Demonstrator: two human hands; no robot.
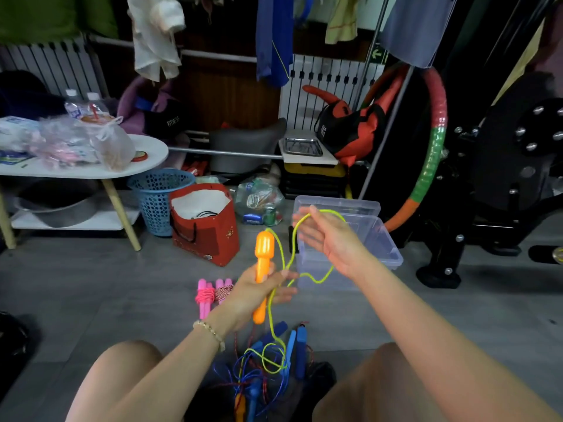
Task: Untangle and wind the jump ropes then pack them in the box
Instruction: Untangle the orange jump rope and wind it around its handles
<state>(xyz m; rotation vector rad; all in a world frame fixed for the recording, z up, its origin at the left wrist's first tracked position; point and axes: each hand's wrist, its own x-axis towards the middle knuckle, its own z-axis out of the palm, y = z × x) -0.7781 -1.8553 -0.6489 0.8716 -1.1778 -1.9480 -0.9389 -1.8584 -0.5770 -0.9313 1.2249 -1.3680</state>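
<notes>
Head view: grey floor [91,284], clear box [388,242], red bag [210,242], white table [152,151].

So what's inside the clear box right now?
No rope shows in the box where it is visible; the right hand and yellow rope cover its left side, so that part cannot be checked.

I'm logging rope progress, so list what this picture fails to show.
All in the head view:
Middle of the orange handle: wrapped by the left hand.
The right hand: motion blur hides whether its fingers pinch the yellow-green rope.
The tangled ropes: overlapping cords hide which runs to which blue handle; the bottom edge cuts them.
</notes>
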